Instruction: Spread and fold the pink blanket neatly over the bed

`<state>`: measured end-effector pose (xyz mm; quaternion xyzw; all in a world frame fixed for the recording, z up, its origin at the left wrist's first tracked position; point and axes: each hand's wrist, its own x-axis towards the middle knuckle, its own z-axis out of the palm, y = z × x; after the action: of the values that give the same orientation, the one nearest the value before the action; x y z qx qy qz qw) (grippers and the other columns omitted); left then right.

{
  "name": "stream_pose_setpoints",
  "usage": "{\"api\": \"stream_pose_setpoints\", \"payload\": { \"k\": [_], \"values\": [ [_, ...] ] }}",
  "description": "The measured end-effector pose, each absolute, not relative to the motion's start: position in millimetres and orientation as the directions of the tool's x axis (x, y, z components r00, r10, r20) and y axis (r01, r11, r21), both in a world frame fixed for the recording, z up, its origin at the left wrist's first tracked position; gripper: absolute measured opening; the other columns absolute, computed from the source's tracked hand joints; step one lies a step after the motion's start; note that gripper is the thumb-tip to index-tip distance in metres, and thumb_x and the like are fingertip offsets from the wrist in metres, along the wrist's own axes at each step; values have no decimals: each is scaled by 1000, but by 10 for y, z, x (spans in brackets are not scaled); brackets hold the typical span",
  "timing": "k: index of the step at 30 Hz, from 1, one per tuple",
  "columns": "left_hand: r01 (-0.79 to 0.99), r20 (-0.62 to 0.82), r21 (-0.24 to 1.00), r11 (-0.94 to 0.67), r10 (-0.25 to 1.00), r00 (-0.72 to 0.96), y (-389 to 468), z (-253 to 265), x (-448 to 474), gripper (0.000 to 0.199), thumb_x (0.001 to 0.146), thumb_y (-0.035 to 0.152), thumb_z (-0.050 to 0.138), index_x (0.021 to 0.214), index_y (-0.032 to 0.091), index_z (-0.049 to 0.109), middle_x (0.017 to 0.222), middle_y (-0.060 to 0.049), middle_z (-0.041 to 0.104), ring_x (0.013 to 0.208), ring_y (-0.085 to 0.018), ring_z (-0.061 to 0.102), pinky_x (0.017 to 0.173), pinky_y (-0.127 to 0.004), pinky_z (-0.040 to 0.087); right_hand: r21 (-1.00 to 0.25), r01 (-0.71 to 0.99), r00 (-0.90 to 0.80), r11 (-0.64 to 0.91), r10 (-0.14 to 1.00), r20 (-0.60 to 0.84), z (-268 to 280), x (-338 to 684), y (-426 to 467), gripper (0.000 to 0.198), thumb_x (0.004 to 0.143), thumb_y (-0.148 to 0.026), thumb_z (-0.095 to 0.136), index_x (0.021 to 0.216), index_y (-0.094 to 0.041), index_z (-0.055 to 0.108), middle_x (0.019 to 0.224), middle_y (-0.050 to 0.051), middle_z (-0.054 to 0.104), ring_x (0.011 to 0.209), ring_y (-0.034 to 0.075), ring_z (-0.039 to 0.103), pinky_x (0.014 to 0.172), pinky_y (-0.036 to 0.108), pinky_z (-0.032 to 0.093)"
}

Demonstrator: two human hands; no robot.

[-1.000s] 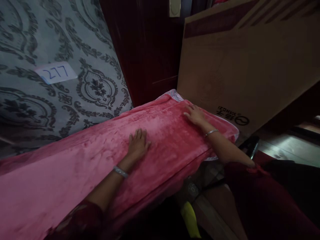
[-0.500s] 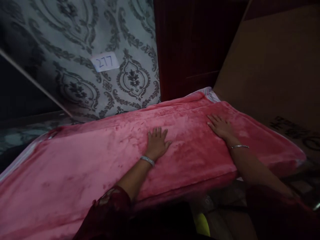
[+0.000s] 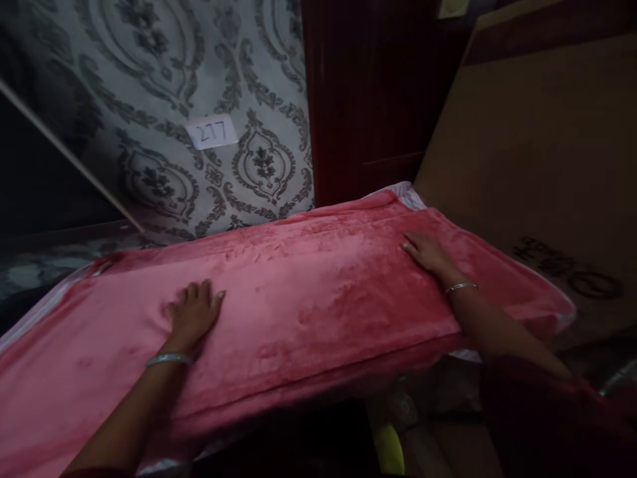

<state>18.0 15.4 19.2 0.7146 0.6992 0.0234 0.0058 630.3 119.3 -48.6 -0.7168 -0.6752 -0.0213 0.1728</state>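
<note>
Pink plush cloth (image 3: 298, 318) is running across the middle of the view, lying between the patterned wall covering (image 3: 263, 162) and the wearer. Whatever is carrying it isn't showing.

Left hand (image 3: 193, 315) is resting palm-down on the cloth's left half, fingers spread, nothing gripped. Right hand (image 3: 428, 253) is lying palm-down toward the far right part, also released, not pinching any fabric; its fingers are blurring a bit.

Why, my read: flat palms are spreading the load, so the pile is pressing down rather than bunching. Wide-apart hands are probably keeping the stretch between them fairly flat, the right one acting as anchor. The cloth's far right corner is sitting close by the cardboard box (image 3: 537, 153), so I'm guessing the box is limiting room on that side.

Vs half a second ago: left hand is now sitting much farther left, so the gap between hands is reading wider. Right hand is staying at about the same spot on the cloth. Cloth outline is looking basically unchanged; the 277 label (image 3: 213, 131) is holding its place on the wall covering.
</note>
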Motion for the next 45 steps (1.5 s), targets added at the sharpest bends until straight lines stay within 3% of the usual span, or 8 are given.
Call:
{"api": "stream_pose_setpoints", "payload": {
  "k": [3,6,12,18,28,35,39,45],
  "values": [
    [1000,52,28,-11,999,9,435,221,742,65,102,47,28,162,22,35,166,-14,37,155,-33,30,126,-57,25,-181,982,111,-48,929,354,-314,6672,1252,62,104,-51,24,152,-26,53,158,9,48,143,35,44,115,62,39],
    [978,-2,12,-209,978,209,667,253,1713,66,102,42,33,162,15,33,170,-16,26,159,-33,19,128,-61,16,-119,991,92,-56,939,332,-309,7059,1271,58,103,-45,31,155,-30,49,163,6,42,144,37,42,113,63,41],
    [766,-2,139,-628,773,634,800,206,3733,68,103,47,37,162,17,29,171,-14,24,159,-28,19,128,-55,17,-106,991,110,-82,949,297,-630,7229,1198,61,106,-48,22,161,-29,39,163,6,41,149,33,38,115,58,42],
    [682,65,185,-708,701,710,871,-74,4894,70,103,55,31,161,17,33,171,-14,26,159,-30,19,128,-58,17,-121,989,117,-84,947,299,-654,7217,1159,60,106,-51,21,160,-33,39,165,3,38,149,31,39,114,57,42],
    [864,-12,14,-503,864,503,1084,-155,4203,80,97,68,34,164,26,28,173,-14,19,159,-43,11,123,-70,12,-158,985,110,-64,947,301,-668,7254,1145,61,106,-54,19,160,-35,39,165,3,38,148,33,38,113,58,42],
    [976,47,-68,-206,977,209,1135,149,3179,73,102,57,32,159,11,36,165,-23,34,152,-44,31,120,-64,29,-183,981,122,-60,929,349,-618,7213,1164,60,105,-53,24,161,-36,36,167,4,35,151,35,33,115,63,36],
    [914,-9,49,-402,915,403,1323,297,3725,70,103,54,31,163,16,27,171,-18,24,158,-35,22,124,-60,23,-169,986,74,-3,906,418,-540,7145,1141,59,106,-49,25,161,-32,37,169,4,31,156,33,21,121,64,26],
    [791,-15,110,-602,794,607,1663,111,4980,72,100,56,35,164,23,26,174,-10,16,160,-32,14,126,-62,15,-187,982,23,32,958,285,-593,7141,1165,58,105,-55,26,157,-36,44,164,2,39,153,30,33,121,59,30]
  ]
}}
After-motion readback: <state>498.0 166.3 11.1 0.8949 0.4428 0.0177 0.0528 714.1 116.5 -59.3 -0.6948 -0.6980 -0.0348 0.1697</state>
